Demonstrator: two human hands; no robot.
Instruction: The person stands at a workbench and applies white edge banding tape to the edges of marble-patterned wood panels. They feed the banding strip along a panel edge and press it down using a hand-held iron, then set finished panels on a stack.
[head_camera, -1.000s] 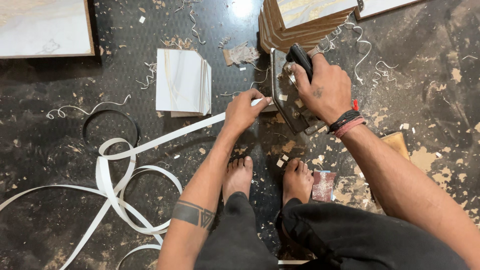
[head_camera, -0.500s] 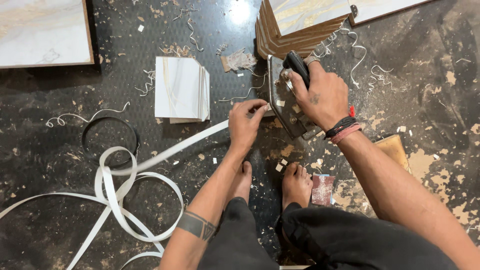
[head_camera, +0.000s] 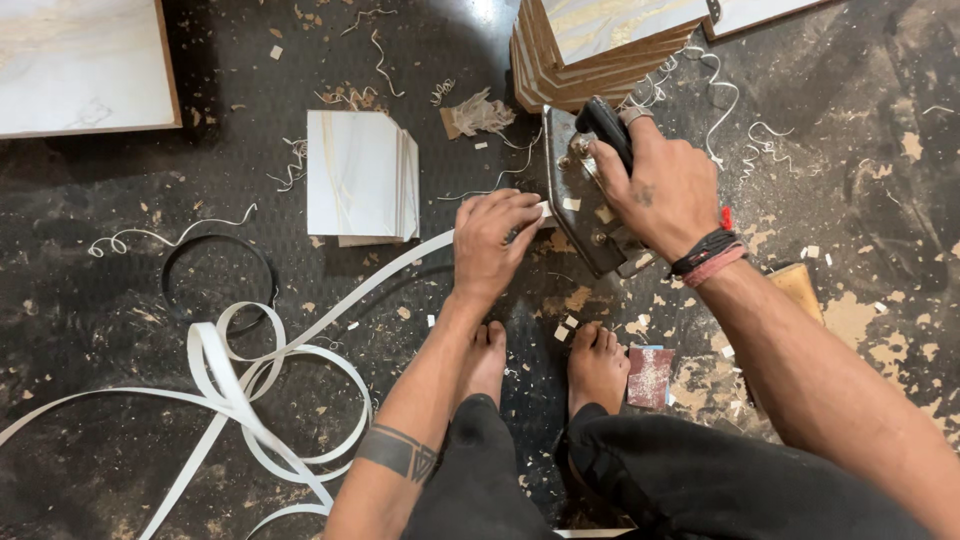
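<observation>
On dark, chip-strewn floor (head_camera: 120, 420), listed left to right.

Far left, top: white panel (head_camera: 80, 65) with brown edge, lying flat, well apart from the hands.

Left, low: white edge tape (head_camera: 235, 385), loose loops and tails on the floor; one run climbs rightward to the left hand. Slack in the loops looks meant to let the tape feed freely. Thin black ring (head_camera: 215, 270) lies just above the loops.

Centre left: stack of small white boards (head_camera: 355, 180), flat, edges squared, near the tape run but not touching it.

Centre: left hand (head_camera: 495, 245), palm down, fingers curled and pressed on the tape end, pinning it where it meets the iron. Whether the tape sits on a board edge under the hand cannot be told.

Centre, low: two bare feet (head_camera: 545, 365), toes toward the work; a small red-brown block (head_camera: 650, 375) lies just beside the right foot.

Centre right: iron (head_camera: 580, 205), metal sole tilted up on edge, touching the tape end; judged held so to press heat along a narrow edge.

Right: right hand (head_camera: 660, 190), fingers wrapped tight round the iron's black handle, wrist bands below.

Top right: fanned stack of brown-edged panels (head_camera: 600, 50), just behind the iron, with curled white trimmings (head_camera: 735, 100) scattered beside it.
</observation>
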